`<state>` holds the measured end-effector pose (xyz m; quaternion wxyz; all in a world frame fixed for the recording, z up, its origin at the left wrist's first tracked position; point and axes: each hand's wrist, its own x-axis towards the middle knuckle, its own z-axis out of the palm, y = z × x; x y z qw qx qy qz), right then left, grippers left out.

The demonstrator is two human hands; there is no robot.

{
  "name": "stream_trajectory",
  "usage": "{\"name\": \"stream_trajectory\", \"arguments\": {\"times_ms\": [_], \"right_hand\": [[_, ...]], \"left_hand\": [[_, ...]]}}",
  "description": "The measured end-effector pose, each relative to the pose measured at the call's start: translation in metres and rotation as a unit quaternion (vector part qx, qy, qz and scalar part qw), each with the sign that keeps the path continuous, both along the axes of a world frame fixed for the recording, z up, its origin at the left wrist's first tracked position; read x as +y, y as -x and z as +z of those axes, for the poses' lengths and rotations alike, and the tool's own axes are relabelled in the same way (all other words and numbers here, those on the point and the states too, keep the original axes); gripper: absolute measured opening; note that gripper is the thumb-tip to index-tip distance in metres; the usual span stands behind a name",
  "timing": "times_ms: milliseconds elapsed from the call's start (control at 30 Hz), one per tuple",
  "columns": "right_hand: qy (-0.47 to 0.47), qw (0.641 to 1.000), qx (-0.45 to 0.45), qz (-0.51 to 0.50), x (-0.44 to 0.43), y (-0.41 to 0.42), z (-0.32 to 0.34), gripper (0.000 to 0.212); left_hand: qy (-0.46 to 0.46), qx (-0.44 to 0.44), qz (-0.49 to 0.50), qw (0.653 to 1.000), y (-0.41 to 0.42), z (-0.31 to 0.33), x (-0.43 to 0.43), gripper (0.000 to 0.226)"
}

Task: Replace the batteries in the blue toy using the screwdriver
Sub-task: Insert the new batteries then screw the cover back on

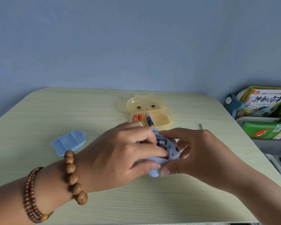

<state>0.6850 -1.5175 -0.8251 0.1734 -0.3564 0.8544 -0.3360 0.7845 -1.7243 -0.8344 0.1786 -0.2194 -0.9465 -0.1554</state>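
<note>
The blue toy (pixel 170 153) lies underside up between both hands, its battery bay uncovered with a dark battery (pixel 161 142) showing inside. My left hand (pixel 125 153) grips the toy's left side, its fingers reaching into the bay. My right hand (pixel 193 153) holds the toy's right side, thumb on its near end. The toy's blue cover (pixel 69 142) lies on the table to the left. A thin metal screwdriver tip (pixel 200 126) shows behind my right hand; the rest is hidden.
A yellow bear-shaped box (pixel 164 117) stands open behind the hands, holding three batteries (pixel 143 119). The light wooden table (pixel 104 200) ends at the blue wall. Books and a bin (pixel 266 114) stand off the table's right edge.
</note>
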Motion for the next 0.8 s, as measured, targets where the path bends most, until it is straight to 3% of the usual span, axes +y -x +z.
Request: {"name": "stream_trajectory", "arguments": {"times_ms": [500, 633, 733, 800], "right_hand": [[-0.014, 1.0, 0.018, 0.015, -0.001, -0.002, 0.007, 0.077], [-0.014, 0.997, -0.06, 0.05, 0.002, 0.003, 0.009, 0.058], [0.044, 0.987, -0.147, 0.037, 0.005, 0.005, 0.009, 0.033], [0.053, 0.984, -0.169, 0.018, 0.007, 0.007, 0.006, 0.034]], "left_hand": [[-0.02, 0.008, 0.027, 0.999, -0.002, -0.005, 0.008, 0.018], [-0.11, -0.031, 0.044, 0.992, -0.002, -0.004, 0.006, 0.023], [-0.135, -0.039, 0.057, 0.988, -0.004, -0.005, 0.006, 0.025], [-0.146, -0.039, 0.069, 0.986, -0.005, -0.006, 0.007, 0.028]]}}
